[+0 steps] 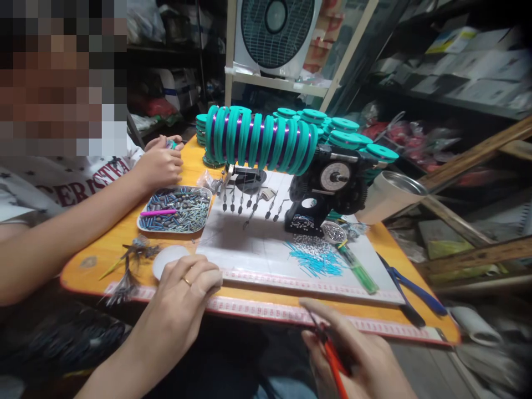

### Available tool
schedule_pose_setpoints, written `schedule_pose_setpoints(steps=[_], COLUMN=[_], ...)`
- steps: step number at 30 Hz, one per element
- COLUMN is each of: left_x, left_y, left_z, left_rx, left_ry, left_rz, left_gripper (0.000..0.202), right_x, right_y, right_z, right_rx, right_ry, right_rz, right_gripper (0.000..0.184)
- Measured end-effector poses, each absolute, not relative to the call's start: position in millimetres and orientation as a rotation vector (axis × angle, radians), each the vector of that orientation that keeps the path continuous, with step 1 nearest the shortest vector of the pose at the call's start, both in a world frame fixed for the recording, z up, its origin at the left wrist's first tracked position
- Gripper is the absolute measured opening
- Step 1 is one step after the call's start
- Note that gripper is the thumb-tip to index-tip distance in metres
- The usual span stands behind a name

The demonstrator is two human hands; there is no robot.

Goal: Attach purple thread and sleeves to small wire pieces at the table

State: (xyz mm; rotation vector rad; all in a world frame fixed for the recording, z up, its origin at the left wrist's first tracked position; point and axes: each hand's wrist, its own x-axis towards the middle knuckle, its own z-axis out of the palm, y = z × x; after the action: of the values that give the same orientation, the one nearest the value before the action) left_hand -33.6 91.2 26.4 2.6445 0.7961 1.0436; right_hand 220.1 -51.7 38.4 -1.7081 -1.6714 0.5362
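My left hand (185, 296) is at the near left corner of the white board (253, 249), its fingers bent and pressed together. Anything between those fingertips is too fine to make out. In my right hand (353, 349), below the table's front edge, are red-handled pliers (332, 360) with a dark, thin tip pointing up and away. Across the board runs a row of teal spools (261, 138) with purple line, mounted on a black winding device (328, 183). Thin lines with small dark swivels and sinkers (249, 202) hang below the spools.
Blue tubes (318, 260) and silver beads lie on the board near a green-capped tube (361, 271). Blue-handled pliers (411, 291) rest at right. A tray (174, 230) of metal parts and a white lid (168, 259) stand left. Another person's hands (162, 160) are at the left edge.
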Motion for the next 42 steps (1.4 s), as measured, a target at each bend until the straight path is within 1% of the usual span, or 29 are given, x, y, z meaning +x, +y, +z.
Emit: schedule_pose_setpoints(steps=[3, 6, 7, 10, 14, 18, 19, 23, 26, 29, 36, 39, 42], left_x=[-30, -27, -27, -26, -24, -13, -9, 1, 3, 4, 5, 6, 9], left_y=[88, 85, 85, 84, 76, 64, 62, 61, 64, 69, 77, 87, 101], left_z=[26, 24, 24, 24, 32, 40, 41, 35, 28, 25, 29, 31, 33], left_rx=[2.636, 2.641, 2.643, 2.660, 2.614, 2.522, 2.489, 2.386, 2.381, 2.386, 2.404, 2.415, 2.519], left_ry=[0.754, 0.717, 0.711, 0.700, 0.674, 0.574, 0.566, 0.613, 0.657, 0.606, 0.510, 0.491, 0.574], left_rz=[1.030, 1.035, 1.034, 1.030, 0.994, 1.067, 1.080, 1.072, 1.098, 1.130, 1.171, 1.102, 1.019], left_gripper=[0.028, 0.030, 0.030, 0.033, 0.028, 0.043, 0.043, 0.026, 0.019, 0.015, 0.015, 0.015, 0.012], right_x=[201, 187, 184, 179, 174, 168, 167, 165, 167, 167, 166, 173, 184], right_y=[-41, -25, -20, -8, -4, -8, -9, -9, -7, -6, -5, -5, -8], right_z=[39, 35, 32, 26, 29, 36, 36, 32, 29, 28, 27, 25, 23], right_rx=[-1.613, -1.452, -1.411, -1.350, -1.308, -1.256, -1.262, -1.351, -1.357, -1.378, -1.418, -1.415, -1.442], right_ry=[-1.563, -1.709, -1.748, -1.762, -1.695, -1.664, -1.641, -1.536, -1.483, -1.450, -1.409, -1.531, -1.609], right_rz=[0.419, 0.312, 0.265, 0.180, 0.286, 0.505, 0.534, 0.495, 0.522, 0.579, 0.702, 0.600, 0.442], right_gripper=[0.041, 0.045, 0.042, 0.023, 0.017, 0.018, 0.019, 0.015, 0.011, 0.008, 0.015, 0.013, 0.019])
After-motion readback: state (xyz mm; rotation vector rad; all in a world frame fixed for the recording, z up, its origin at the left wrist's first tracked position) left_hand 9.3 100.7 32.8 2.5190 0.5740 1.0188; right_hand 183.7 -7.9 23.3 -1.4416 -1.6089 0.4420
